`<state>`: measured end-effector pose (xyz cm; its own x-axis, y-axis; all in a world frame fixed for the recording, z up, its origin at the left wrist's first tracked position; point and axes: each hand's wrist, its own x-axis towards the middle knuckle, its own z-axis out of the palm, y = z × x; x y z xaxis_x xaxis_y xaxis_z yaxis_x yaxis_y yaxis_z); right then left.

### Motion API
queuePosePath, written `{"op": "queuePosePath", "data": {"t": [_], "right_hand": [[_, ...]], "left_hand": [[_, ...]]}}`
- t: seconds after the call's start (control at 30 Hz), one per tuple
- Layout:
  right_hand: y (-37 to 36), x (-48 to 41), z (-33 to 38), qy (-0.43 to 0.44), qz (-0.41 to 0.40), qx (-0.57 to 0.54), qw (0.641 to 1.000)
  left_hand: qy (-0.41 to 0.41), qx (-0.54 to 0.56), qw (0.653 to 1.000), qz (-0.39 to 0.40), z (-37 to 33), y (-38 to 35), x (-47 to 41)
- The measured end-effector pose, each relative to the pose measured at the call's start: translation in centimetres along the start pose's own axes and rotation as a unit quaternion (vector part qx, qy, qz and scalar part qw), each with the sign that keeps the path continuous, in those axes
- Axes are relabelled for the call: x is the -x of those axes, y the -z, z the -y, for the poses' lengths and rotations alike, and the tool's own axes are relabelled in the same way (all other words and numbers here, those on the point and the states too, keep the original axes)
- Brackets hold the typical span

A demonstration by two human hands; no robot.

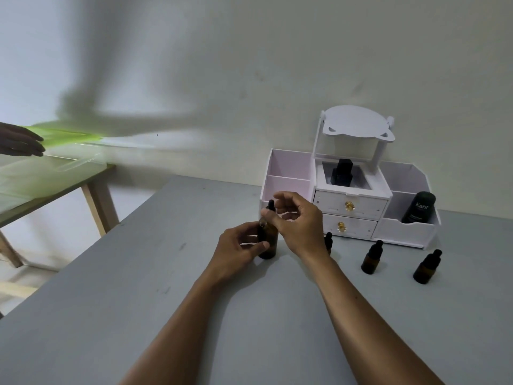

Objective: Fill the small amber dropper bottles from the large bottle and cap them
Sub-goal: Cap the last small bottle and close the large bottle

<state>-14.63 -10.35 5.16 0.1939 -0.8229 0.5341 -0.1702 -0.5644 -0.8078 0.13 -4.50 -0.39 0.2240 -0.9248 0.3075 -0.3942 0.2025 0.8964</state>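
The large amber bottle (268,240) stands upright on the grey table (138,287). My left hand (241,247) is wrapped around its body. My right hand (298,223) pinches its black dropper cap (271,204) at the neck from the right; the rubber bulb pokes up above my fingers. Three small amber dropper bottles with black caps stand to the right: one (328,240) partly hidden behind my right wrist, one (372,257) in the middle, one (427,267) farthest right.
A white desk organiser (349,218) with two drawers stands against the wall, holding a black bottle (342,173) and a dark "Kahf" container (419,207). At the left is a wooden table (50,182) with a greenish sheet; another person's hand (19,142) reaches over it.
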Motion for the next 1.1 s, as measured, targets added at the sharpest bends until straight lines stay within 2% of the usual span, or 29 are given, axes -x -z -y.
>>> {"op": "queuePosePath", "data": {"t": [0.33,0.53,0.67,0.87,1.1], "right_hand": [[-0.17,0.2,0.09,-0.012,0.0,-0.03,0.999],[-0.26,0.07,-0.02,-0.004,-0.011,-0.002,1.0],[-0.25,0.33,0.09,-0.02,0.012,-0.033,0.999],[-0.28,0.07,0.07,-0.009,-0.005,0.007,1.0],[0.1,0.16,-0.16,-0.028,0.007,-0.023,0.999]], "left_hand": [[0.0,0.019,1.0,0.009,-0.16,0.15,0.14],[0.005,0.029,1.0,0.007,-0.19,0.13,0.07],[0.009,0.038,0.999,0.009,-0.1,0.07,0.1],[0.004,0.031,0.999,0.007,-0.01,0.06,-0.06],[0.001,0.025,1.0,0.002,0.06,0.01,-0.1]]}}
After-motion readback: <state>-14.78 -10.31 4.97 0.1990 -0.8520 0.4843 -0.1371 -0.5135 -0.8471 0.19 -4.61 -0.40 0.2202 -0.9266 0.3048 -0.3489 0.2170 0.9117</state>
